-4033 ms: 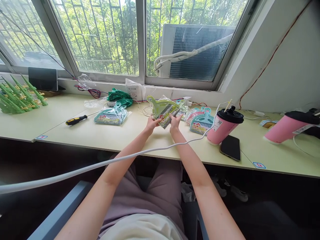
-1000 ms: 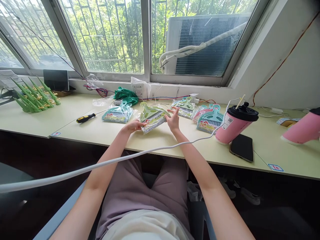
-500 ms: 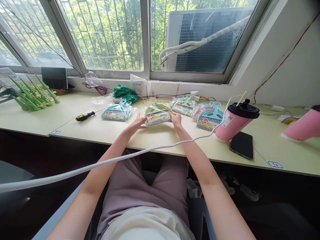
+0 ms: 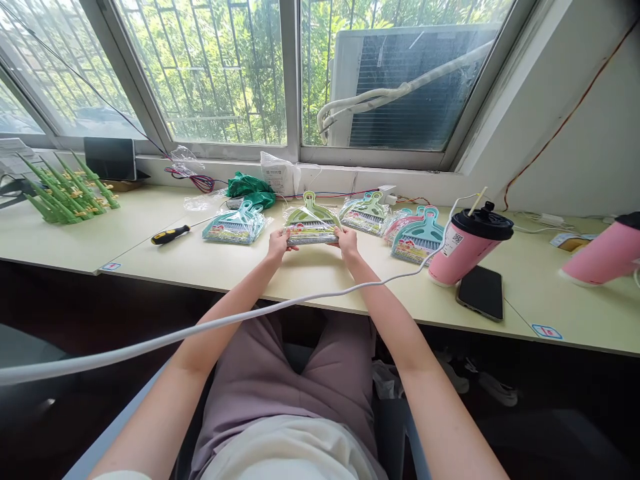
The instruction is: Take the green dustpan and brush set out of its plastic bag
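A green mini dustpan and brush set (image 4: 313,223), wrapped in clear plastic, is gripped at its two lower corners. My left hand (image 4: 280,244) is closed on its left corner and my right hand (image 4: 346,241) on its right corner. The dustpan handle points away toward the window. To the left lie wrapped blue dustpan sets (image 4: 234,225). Behind and to the right is another wrapped green dustpan set (image 4: 367,213). Further right, a blue dustpan set (image 4: 419,239) overlaps a pink one (image 4: 397,220).
A white cable (image 4: 280,304) crosses in front of my forearms. Right of my hands stand a pink cup (image 4: 463,250) and a black phone (image 4: 481,293). A screwdriver (image 4: 171,235), green plant stalks (image 4: 70,193) and a green plastic bag (image 4: 251,189) lie on the table (image 4: 135,267).
My left hand has moved right and closed on the left corner of the green dustpan set. The set has turned from slanted to nearly level.
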Available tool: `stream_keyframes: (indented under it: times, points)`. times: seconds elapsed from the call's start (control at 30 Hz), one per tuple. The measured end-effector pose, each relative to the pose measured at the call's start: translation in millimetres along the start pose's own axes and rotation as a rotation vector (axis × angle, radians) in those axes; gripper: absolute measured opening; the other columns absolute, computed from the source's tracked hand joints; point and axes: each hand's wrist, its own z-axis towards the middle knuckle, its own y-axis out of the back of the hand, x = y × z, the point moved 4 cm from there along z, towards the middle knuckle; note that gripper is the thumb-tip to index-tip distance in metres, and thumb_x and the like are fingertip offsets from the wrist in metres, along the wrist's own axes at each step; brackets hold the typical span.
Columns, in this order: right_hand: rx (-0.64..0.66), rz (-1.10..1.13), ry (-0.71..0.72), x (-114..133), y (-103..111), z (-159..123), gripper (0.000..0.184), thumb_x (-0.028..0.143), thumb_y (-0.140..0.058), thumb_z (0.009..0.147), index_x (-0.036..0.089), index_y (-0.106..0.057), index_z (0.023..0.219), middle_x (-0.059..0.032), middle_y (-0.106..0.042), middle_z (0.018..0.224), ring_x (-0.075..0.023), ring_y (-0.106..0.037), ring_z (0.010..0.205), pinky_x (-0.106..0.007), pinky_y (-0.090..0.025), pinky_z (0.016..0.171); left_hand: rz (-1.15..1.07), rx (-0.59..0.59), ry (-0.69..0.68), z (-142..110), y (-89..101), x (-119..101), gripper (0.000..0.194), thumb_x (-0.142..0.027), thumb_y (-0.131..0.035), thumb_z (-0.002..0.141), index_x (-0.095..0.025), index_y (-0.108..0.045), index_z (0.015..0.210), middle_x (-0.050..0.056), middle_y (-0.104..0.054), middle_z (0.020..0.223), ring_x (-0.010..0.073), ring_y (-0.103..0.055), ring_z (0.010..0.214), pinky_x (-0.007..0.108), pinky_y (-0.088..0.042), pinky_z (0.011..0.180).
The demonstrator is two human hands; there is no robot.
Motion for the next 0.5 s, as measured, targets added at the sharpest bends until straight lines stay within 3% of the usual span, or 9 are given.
stream_keyframes:
  times: [0.1, 0.2, 0.3, 0.37, 0.5]
  points:
    - [0.031, 0.015, -0.006, 0.2, -3.7, -1.6, 0.017, 0.019, -0.055, 0.094, 0.016, -0.062, 0.079, -0.0005, -0.064, 0.078, -0.0113, -0.063, 0.065, -0.030, -0.065, 0.069, 0.064, -0.089, -0.041, 2.4, 0.1, -1.9, 0.020, -0.024, -0.050, 0.098, -0.015, -0.053, 0.080, -0.003, -0.056, 0.062, 0.0046, -0.046, 0.034, 0.018, -0.031, 0.037]
    - [0.075, 0.007, -0.032, 1.6, -6.2, -4.5, 0.015, 0.027, -0.059, 0.096, 0.015, -0.063, 0.089, -0.0027, -0.069, 0.085, -0.0109, -0.066, 0.059, -0.029, -0.064, 0.066, 0.119, -0.112, -0.078, 11.2, 0.8, -4.4, 0.014, -0.018, -0.051, 0.094, -0.016, -0.055, 0.080, -0.004, -0.050, 0.061, 0.0049, -0.041, 0.034, 0.020, -0.034, 0.037]
    - [0.251, -0.062, -0.051, 6.6, -11.5, -10.9, 0.027, 0.040, -0.055, 0.100, 0.016, -0.062, 0.110, -0.0073, -0.074, 0.098, -0.0114, -0.069, 0.055, -0.026, -0.061, 0.062, 0.139, -0.123, -0.109, 29.0, 15.7, -12.2, 0.009, -0.017, -0.055, 0.091, -0.015, -0.057, 0.083, -0.004, -0.047, 0.059, 0.0058, -0.042, 0.039, 0.019, -0.035, 0.039]
    - [0.364, -0.107, -0.027, 11.8, -14.0, -16.4, 0.040, 0.049, -0.045, 0.103, 0.018, -0.057, 0.125, -0.0101, -0.076, 0.108, -0.0116, -0.071, 0.057, -0.024, -0.059, 0.061, 0.174, -0.196, -0.119, 44.5, 42.5, -21.1, 0.010, -0.016, -0.054, 0.091, -0.015, -0.057, 0.082, -0.004, -0.045, 0.059, 0.0059, -0.040, 0.040, 0.019, -0.034, 0.039]
    - [0.398, -0.170, -0.009, 16.4, -14.1, -22.6, 0.054, 0.058, -0.031, 0.104, 0.019, -0.051, 0.136, -0.0140, -0.075, 0.118, -0.0108, -0.072, 0.062, -0.021, -0.057, 0.062, 0.319, -0.385, -0.100, 70.1, 127.6, -43.5, 0.011, -0.013, -0.046, 0.095, -0.014, -0.056, 0.092, -0.004, -0.048, 0.065, 0.0064, -0.040, 0.044, 0.019, -0.038, 0.044]
